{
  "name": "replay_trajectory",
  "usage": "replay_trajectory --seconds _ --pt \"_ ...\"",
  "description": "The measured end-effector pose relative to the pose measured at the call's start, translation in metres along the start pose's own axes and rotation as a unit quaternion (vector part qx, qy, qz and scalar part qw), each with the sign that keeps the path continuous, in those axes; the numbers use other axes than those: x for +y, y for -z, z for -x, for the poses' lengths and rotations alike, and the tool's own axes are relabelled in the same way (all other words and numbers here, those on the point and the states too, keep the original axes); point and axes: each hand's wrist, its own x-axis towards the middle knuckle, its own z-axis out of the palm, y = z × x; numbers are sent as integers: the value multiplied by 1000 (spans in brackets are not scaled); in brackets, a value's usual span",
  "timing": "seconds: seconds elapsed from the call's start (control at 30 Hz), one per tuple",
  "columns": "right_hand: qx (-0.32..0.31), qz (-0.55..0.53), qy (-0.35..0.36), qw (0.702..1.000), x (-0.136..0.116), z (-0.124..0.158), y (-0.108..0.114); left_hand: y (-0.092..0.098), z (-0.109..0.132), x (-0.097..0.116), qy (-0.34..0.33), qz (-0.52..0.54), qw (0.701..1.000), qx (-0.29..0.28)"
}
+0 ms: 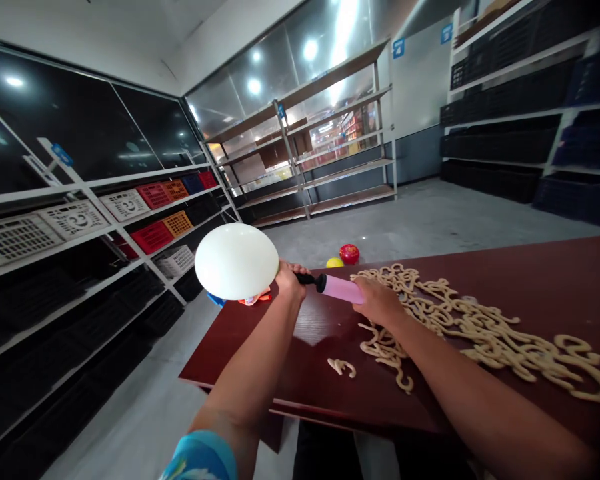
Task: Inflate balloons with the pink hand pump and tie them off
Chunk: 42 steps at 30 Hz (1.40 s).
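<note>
A cream inflated balloon (236, 261) sits on the black nozzle of a pink hand pump (341, 288). My left hand (289, 279) is closed around the balloon's neck at the nozzle. My right hand (378, 301) is closed around the pump's pink barrel. Both hover over the left end of a dark red table (325, 400). A pile of uninflated beige balloons (485, 333) lies on the table to the right of my hands. One loose beige balloon (342, 366) lies nearer the front edge.
A red balloon (349, 253) and a yellow one (335, 263) lie on the grey floor beyond the table. Small orange and blue items (253, 299) sit under the inflated balloon. Shelves with coloured crates (155, 195) line the left wall; more racks stand behind and right.
</note>
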Motion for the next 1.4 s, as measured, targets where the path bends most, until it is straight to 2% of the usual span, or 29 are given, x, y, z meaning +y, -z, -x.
replay_trajectory --seconds 0.1,0.33,0.43,0.5,0.57,0.83,0.97,1.1,1.33,1.4 --pt "-4 -2 0 1000 -2 0 4 1 -4 19 -20 -16 1000 2" --pt "15 -13 3 1000 -1 -3 6 6 -22 94 -59 -14 998 9" --pt "25 -13 0 1000 0 -4 2 6 -29 115 -76 -26 997 7" --pt "20 -11 -7 1000 0 -3 1 4 -31 117 -84 -28 996 9" --pt "13 -10 -14 1000 2 -2 -1 4 -30 107 -83 -23 996 10" --pt "3 16 7 1000 -2 2 0 7 -10 19 -7 -3 999 36" --pt "2 16 1 1000 -7 3 2 7 -3 1 7 4 1000 15" --pt "-2 12 3 1000 -8 3 5 8 -8 16 2 -6 1000 12" --pt "15 5 11 1000 -1 -2 3 10 -32 93 -39 -12 999 16" --pt "25 5 11 1000 0 -3 1 10 -36 107 -52 -18 998 26"
